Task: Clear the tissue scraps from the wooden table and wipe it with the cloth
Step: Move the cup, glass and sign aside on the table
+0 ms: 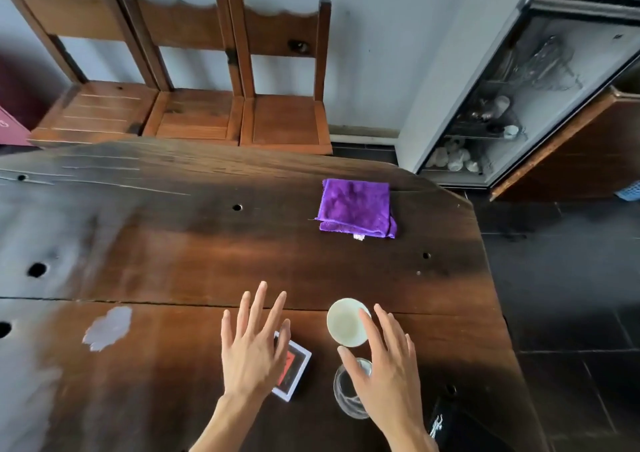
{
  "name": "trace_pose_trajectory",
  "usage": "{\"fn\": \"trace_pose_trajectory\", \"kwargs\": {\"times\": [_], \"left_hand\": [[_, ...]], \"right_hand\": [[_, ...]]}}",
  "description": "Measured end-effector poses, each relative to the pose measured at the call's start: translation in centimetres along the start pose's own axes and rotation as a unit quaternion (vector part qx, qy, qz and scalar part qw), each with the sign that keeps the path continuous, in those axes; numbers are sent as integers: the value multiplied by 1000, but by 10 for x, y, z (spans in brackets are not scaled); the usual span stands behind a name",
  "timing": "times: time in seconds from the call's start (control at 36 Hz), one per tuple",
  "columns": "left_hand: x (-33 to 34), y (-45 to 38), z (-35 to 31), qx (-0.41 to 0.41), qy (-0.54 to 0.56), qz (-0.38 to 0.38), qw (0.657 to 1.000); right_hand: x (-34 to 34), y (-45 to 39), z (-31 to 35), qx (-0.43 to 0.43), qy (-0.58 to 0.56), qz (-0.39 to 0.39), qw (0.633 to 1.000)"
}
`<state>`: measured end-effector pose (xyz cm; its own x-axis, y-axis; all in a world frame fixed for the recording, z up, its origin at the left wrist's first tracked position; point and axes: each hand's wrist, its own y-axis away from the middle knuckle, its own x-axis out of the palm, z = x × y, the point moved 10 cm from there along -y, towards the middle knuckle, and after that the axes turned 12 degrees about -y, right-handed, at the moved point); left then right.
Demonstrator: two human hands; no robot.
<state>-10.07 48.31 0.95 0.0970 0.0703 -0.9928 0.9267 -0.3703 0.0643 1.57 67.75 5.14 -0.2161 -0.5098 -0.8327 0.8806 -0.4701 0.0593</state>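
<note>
On the dark wooden table (194,244), 1 pale crumpled tissue scrap (108,327) is lying at the near left, well apart from both hands. The left hand (251,344) is hovering with all fingers spread and straight, holding nothing, partly covering a small red-and-black card box (294,370). Right of it, a round white ceramic cup (346,322) is standing upright; its contents cannot be told. Nearer, a clear drinking glass (348,396) is sitting under the right hand (382,372), whose fingers are relaxed and spread; contact cannot be told. The folded purple microfibre cloth (356,207) is lying at the far right, untouched.
</note>
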Motion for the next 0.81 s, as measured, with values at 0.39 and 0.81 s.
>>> {"fn": "trace_pose_trajectory", "kwargs": {"times": [0.39,0.81], "left_hand": [[102,-93,-31,93,-58,33,993],[124,-118,-41,129,-95,29,987]], "right_hand": [[54,-36,-42,44,-73,43,995],[77,-47,-47,58,-126,97,986]]}}
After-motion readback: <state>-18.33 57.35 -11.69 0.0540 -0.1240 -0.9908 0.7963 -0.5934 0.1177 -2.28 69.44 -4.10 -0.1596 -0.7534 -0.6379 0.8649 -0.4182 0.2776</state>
